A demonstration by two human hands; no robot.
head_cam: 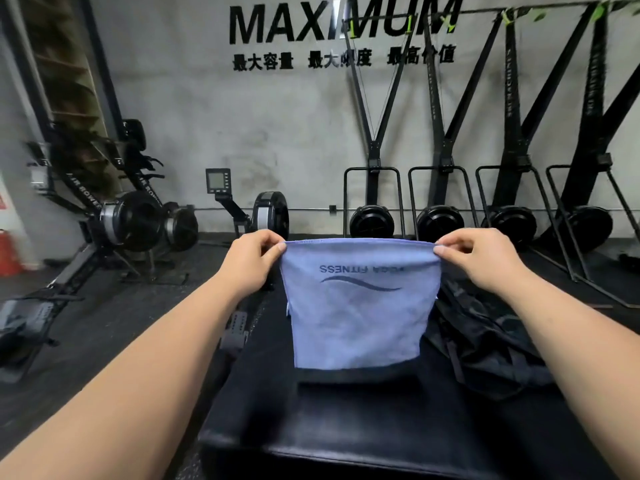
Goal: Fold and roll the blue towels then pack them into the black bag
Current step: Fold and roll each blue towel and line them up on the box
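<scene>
A blue towel [360, 317] with an upside-down dark logo hangs in the air above a black padded box [363, 420]. My left hand [254, 252] pinches its top left corner. My right hand [474, 252] pinches the top right corner, so the top edge is stretched level between them. The towel's lower edge hangs just above the box top. The black bag [485, 344] lies crumpled on the box to the right of the towel, partly hidden behind it.
Rowing machines [138, 220] stand on the dark gym floor at the left and behind the box. A row of black ski-trainer stands [440, 202] lines the grey wall at the back right. A red object [8, 254] sits at the far left edge.
</scene>
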